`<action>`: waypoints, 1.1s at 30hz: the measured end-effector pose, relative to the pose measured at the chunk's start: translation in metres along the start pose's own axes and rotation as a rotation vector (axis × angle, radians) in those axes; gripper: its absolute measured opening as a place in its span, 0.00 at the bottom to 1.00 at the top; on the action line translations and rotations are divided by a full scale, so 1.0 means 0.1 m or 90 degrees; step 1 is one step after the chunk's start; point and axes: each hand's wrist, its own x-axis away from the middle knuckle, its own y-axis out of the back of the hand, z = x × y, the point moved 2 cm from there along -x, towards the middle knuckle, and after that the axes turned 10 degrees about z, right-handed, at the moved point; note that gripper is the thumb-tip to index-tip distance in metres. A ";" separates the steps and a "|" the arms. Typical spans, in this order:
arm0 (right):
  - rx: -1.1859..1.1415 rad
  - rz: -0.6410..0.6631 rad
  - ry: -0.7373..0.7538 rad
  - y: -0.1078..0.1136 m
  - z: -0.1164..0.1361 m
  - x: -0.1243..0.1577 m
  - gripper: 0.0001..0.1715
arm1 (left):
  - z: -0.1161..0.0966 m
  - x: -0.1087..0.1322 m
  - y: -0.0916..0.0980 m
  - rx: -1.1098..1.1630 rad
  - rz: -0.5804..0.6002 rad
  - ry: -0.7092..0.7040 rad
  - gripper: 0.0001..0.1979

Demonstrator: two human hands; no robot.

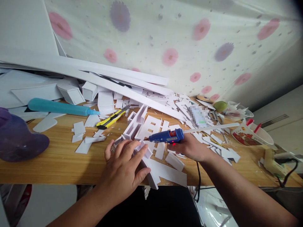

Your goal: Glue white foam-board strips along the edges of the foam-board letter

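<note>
A blue hot glue gun point(165, 136) is gripped in my right hand point(193, 147), its nozzle pointing left. A long whitish glue stick point(210, 128) juts out of its back, and a small red light glows on its body. The nozzle tip is close to a white foam-board model point(134, 125) with narrow walled compartments; whether they touch I cannot tell. My left hand point(124, 162) holds the model's near end, fingers over the top and thumb on the right side. Under the glue gun lie flat white pieces with cut-out windows point(151, 126).
A yellow utility knife point(112, 119), a teal squeeze bottle point(61, 107) and a purple object point(21, 138) lie to the left. White scraps and long strips point(132, 91) fill the back. Scissors point(216, 116), a paper bowl point(251, 134) and a power strip point(272, 162) are at right.
</note>
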 end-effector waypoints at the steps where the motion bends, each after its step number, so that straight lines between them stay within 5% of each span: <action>1: 0.004 -0.001 0.004 0.00 0.00 0.00 0.05 | 0.00 0.00 0.00 0.000 0.001 0.000 0.22; 33: 0.058 -0.011 -0.007 0.00 0.05 -0.06 0.03 | -0.01 0.00 0.01 0.006 0.009 0.012 0.22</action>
